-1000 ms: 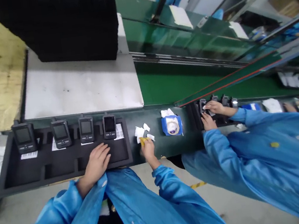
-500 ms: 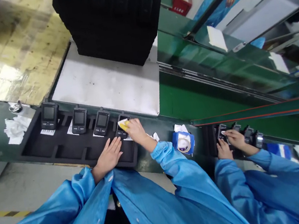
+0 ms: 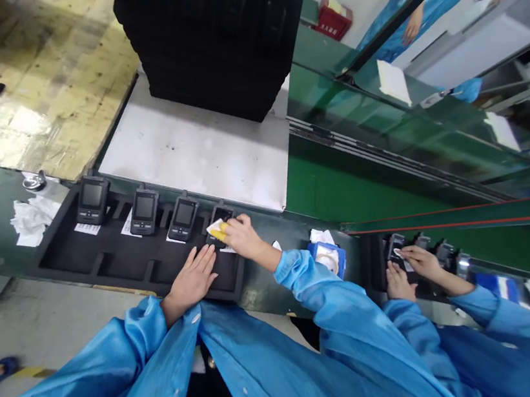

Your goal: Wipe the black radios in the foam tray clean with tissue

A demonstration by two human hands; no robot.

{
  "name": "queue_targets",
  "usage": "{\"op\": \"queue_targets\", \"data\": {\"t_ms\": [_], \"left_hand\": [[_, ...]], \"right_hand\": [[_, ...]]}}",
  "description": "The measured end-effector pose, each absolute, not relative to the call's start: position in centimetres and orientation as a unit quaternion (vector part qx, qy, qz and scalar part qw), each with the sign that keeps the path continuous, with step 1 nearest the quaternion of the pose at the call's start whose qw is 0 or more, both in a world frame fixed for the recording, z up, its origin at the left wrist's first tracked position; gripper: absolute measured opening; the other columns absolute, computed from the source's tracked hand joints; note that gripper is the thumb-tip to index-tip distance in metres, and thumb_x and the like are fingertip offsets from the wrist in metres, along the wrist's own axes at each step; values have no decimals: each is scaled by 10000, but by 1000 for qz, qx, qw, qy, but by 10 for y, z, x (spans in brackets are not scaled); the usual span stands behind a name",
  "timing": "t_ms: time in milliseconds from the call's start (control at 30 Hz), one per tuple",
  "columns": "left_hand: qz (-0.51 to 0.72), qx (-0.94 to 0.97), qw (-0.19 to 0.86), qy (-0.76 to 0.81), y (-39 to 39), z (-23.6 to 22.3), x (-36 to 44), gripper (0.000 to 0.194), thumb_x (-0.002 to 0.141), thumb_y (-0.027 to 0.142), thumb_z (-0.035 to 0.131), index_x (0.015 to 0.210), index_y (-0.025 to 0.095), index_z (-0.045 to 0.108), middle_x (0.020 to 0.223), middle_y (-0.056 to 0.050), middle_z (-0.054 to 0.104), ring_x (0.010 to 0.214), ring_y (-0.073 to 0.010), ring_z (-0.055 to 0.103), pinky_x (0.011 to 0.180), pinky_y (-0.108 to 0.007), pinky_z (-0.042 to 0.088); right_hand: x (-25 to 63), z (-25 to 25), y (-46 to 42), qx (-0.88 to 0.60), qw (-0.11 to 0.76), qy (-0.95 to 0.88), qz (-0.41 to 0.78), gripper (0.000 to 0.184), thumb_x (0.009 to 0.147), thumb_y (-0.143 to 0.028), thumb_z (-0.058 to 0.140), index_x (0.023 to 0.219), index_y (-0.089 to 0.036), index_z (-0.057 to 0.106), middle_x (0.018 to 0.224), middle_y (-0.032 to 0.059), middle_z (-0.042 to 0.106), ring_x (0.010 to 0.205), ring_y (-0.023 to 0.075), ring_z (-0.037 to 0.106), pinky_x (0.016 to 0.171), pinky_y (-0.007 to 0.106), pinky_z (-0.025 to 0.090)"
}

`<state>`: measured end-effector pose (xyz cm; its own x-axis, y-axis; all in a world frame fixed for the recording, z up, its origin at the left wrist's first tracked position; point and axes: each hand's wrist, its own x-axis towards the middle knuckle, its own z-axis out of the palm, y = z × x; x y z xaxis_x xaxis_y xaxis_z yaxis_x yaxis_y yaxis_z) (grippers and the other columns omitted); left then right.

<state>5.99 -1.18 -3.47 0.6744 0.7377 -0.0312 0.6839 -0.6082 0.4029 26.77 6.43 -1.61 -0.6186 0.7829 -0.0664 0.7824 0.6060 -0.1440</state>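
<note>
A black foam tray (image 3: 128, 268) holds a row of black handheld devices with small screens. My right hand (image 3: 243, 235) pinches a small white wipe (image 3: 214, 226) against the lower front of the rightmost device (image 3: 222, 214). Yellow covers, apparently finger cots, show at its fingertips, and they hide part of the keys. My left hand (image 3: 191, 274) lies flat with fingers stretched, just below that device at the tray's front side. Left of it stand another device (image 3: 183, 219), a third (image 3: 143, 210) and one at the far left (image 3: 92, 199). White labels poke out beneath them.
Behind the tray, a tall stack of black foam trays (image 3: 212, 56) stands on a white board (image 3: 195, 149). Crumpled white tissue (image 3: 33, 219) lies at left, near a small metal-topped item (image 3: 34, 182). A blue container (image 3: 330, 258) sits at right, before a co-worker's hands (image 3: 414, 270).
My right hand has moved the wipe down from the screen towards the keys, uncovering more of the screen. My left hand stays in place. The view has shifted slightly, and a foot appears at lower left.
</note>
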Motion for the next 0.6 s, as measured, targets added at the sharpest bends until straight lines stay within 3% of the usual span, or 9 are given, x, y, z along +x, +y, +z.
{"op": "queue_targets", "data": {"t_ms": [133,333,600], "left_hand": [[58,903,162,394,-13,-36,60,469,941,308,342,1335,83,461,1451,-148,368,1380,-268,283,1147,-508,198],[55,909,137,389,-13,-37,60,473,937,307,354,1341,83,456,1446,-150,378,1377,-273,289,1145,-503,209],[53,911,136,385,-12,-35,60,478,935,321,358,1338,86,462,1452,-140,373,1386,-281,266,1143,-514,202]], "right_hand": [[268,-16,74,-518,19,-854,44,248,955,-208,433,1067,-231,653,1110,79,589,1049,201,414,915,415,170],[269,-20,57,-453,14,-888,85,254,946,-215,461,1130,-268,629,1013,48,618,969,174,439,887,377,184],[277,-31,51,-537,32,-838,95,275,918,-147,481,1085,-269,662,1063,61,599,999,184,438,888,387,171]]}}
